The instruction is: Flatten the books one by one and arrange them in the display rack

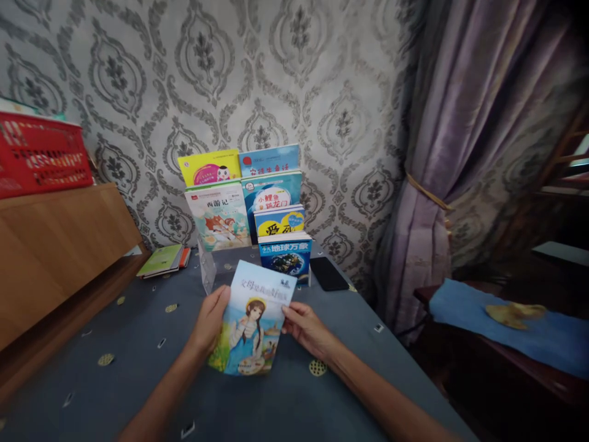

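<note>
A light-blue picture book [253, 325] with a girl in a yellow hat on its cover is held up over the table, tilted a little. My left hand [212, 319] grips its left edge, and my right hand [306, 328] pinches its right edge with the thumb on the cover. Just beyond it stands a clear display rack [207, 270] with several books in tiers. On its left side are a yellow book [211, 166] and a white-topped book [218, 215]. The right side holds a teal book [273, 190] and, lowest, a blue book with a globe [286, 258].
A black phone [328, 274] lies right of the rack. Some thin books [163, 260] are stacked at the left, beside a wooden cabinet [64, 245] bearing a red basket [41, 153]. Purple curtains [427, 153] and a stool with a blue cloth [460, 307] are at the right.
</note>
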Demonstrator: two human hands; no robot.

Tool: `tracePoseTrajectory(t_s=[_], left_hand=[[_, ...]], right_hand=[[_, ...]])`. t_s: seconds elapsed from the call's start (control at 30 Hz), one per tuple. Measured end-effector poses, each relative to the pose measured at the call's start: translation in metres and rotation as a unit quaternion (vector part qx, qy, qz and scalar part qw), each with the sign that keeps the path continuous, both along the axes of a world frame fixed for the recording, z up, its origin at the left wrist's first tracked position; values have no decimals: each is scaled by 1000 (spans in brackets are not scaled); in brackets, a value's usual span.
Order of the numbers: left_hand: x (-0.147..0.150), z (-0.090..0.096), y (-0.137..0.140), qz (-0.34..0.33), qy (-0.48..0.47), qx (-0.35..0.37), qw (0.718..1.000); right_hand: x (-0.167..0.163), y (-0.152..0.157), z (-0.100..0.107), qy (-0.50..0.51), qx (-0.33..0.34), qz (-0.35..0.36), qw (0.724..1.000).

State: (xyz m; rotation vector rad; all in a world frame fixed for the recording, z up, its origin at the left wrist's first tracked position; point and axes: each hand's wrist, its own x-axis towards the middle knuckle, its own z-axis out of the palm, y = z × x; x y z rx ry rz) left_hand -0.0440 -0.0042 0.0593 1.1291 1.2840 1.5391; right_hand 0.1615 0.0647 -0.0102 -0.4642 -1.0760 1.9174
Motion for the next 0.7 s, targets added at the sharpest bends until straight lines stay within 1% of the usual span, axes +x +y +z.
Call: tracePoseTrajectory(t_s=[0.13, 0.23, 0.37, 0.53, 0.6, 0.7], left_hand=[[1, -15, 7, 29, -106, -22, 994], [-2, -32, 11, 34, -141, -56, 988], [-6, -51, 15, 22, -146, -100, 984], [-9, -66, 19, 22, -147, -119, 982], [-9, -70, 20, 5, -137, -124, 983], [-10, -74, 18, -37, -111, -138, 983]], right_hand=[[0, -1, 1, -51, 9, 24, 998], [4, 0, 4, -84, 11, 28, 996], [9, 2, 5, -113, 13, 23, 993], [12, 4, 0, -155, 30, 17, 987], [14, 4, -2, -167, 39, 19, 985], [17, 6, -4, -181, 36, 16, 983]])
